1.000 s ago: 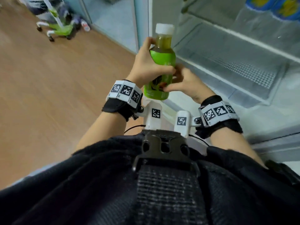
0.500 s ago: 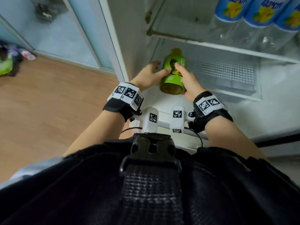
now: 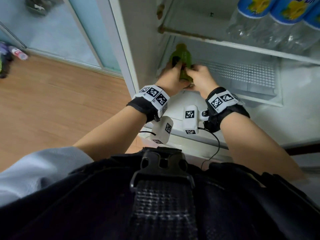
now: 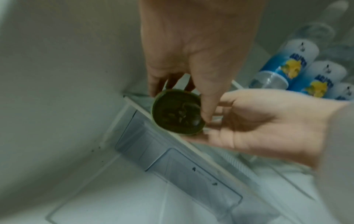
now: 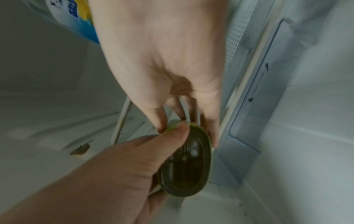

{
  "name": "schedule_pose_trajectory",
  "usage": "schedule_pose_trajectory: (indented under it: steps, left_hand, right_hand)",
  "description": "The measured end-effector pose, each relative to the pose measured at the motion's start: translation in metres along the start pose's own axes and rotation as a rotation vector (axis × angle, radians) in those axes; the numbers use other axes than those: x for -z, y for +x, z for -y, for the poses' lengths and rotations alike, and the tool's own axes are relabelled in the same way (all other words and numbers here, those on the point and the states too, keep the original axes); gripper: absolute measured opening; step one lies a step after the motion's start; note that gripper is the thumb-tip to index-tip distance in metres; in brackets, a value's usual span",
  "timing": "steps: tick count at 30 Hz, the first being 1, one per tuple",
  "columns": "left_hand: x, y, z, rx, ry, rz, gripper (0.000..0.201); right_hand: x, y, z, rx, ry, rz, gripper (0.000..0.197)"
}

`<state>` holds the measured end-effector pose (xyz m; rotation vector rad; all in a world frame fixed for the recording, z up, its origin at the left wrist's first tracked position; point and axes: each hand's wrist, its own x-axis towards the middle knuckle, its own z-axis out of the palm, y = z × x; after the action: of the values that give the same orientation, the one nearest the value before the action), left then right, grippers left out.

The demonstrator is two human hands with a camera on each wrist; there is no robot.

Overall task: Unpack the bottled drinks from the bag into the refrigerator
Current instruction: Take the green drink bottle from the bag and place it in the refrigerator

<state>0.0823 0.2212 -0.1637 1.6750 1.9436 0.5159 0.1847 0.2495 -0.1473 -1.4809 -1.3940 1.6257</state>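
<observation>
Both hands hold a green bottle (image 3: 182, 55) that lies tilted, cap pointing into the refrigerator, over the left end of the lower shelf (image 3: 242, 75). My left hand (image 3: 170, 76) grips its left side, thumb across the base rim. Against the bottle's right side my right hand (image 3: 199, 76) curls its fingers. The left wrist view shows the dark round bottle base (image 4: 177, 112) with my right hand (image 4: 258, 121) beside it. In the right wrist view the bottle base (image 5: 186, 165) sits between both hands. The cap is hidden.
Several clear bottles with blue and yellow labels (image 3: 278, 13) lie on the upper shelf (image 3: 242, 45). The refrigerator's left wall (image 4: 57, 75) is close beside the bottle. A clear drawer front (image 4: 182, 174) lies below the shelf. Wooden floor (image 3: 52, 110) is to the left.
The bottle went from upright in front of the refrigerator to tipped cap-first, and both hands carried it forward onto the left end of the lower shelf.
</observation>
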Motion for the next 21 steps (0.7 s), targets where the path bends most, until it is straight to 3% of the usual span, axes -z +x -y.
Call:
schedule_pose_trajectory:
  steps: [3, 6, 12, 14, 16, 19, 21]
  left_hand:
    - [-0.015, 0.006, -0.009, 0.032, 0.081, 0.009, 0.089]
    - [-0.03, 0.015, -0.015, 0.074, 0.188, -0.028, 0.083]
    - [-0.038, 0.033, -0.008, 0.153, 0.329, -0.203, 0.071]
    - [-0.038, 0.038, 0.0, 0.182, 0.49, -0.384, 0.073]
    - [-0.035, 0.047, 0.009, 0.208, 0.513, -0.417, 0.076]
    - [-0.042, 0.062, 0.014, 0.104, 0.487, -0.486, 0.076]
    - [-0.037, 0.05, 0.003, 0.166, 0.459, -0.493, 0.076]
  right_hand:
    - [0.015, -0.009, -0.005, 0.016, -0.036, -0.03, 0.021]
    - [0.031, -0.017, -0.012, 0.011, -0.042, -0.038, 0.033]
    - [0.051, -0.026, -0.025, 0.022, -0.03, -0.068, 0.03]
    - [0.053, -0.025, -0.029, 0.019, -0.016, -0.079, 0.03]
    - [0.053, -0.025, -0.032, 0.012, -0.007, -0.086, 0.031]
    - [0.052, -0.026, -0.037, 0.019, 0.002, -0.086, 0.03]
    - [0.052, -0.028, -0.04, 0.023, 0.006, -0.091, 0.028]
